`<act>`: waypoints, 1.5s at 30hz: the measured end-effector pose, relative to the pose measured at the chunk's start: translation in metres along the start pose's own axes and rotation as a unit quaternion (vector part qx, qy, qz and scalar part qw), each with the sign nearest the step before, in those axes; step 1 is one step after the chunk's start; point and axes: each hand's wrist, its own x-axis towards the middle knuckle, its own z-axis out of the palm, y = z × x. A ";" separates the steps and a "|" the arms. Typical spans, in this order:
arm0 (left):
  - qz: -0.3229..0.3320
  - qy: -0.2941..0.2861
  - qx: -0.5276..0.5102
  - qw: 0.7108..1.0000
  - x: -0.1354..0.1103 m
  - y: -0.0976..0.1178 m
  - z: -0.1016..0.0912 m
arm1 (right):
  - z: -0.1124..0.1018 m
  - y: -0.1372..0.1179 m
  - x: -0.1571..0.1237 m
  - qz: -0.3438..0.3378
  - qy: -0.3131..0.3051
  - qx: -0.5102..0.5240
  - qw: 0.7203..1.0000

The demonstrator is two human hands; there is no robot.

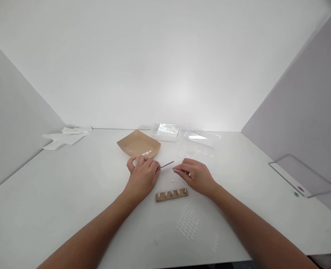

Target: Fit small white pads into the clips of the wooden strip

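Observation:
My left hand (142, 176) rests on the white table, its fingers closed on thin metal tweezers (165, 165) that point right. My right hand (195, 174) lies just right of the tweezer tips, fingers pinched together on something too small to name. Between and below the hands a small brown strip (171, 194) holds several small white pieces standing in a row. A tiny white piece (172, 181) lies on the table above the strip. A clear sheet of several small white tabs (188, 222) lies nearer to me.
A brown paper tray (132, 145) with a few white pieces stands behind my left hand. Clear plastic packets (167, 131) and clear plastic boxes (201, 145) lie at the back. Crumpled white tissue (67, 136) lies back left. A clear stand (304, 175) is at right. Grey walls flank the table.

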 end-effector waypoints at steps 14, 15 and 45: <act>0.028 0.070 -0.049 0.996 0.000 0.008 -0.004 | 0.000 -0.003 -0.001 0.055 0.053 -0.052 0.996; 0.030 0.072 -0.052 0.996 0.000 0.008 -0.003 | 0.000 -0.004 -0.001 0.059 0.052 -0.050 0.996; 0.034 0.079 -0.135 0.987 -0.003 0.013 -0.003 | 0.003 -0.012 -0.003 0.023 0.008 -0.065 0.998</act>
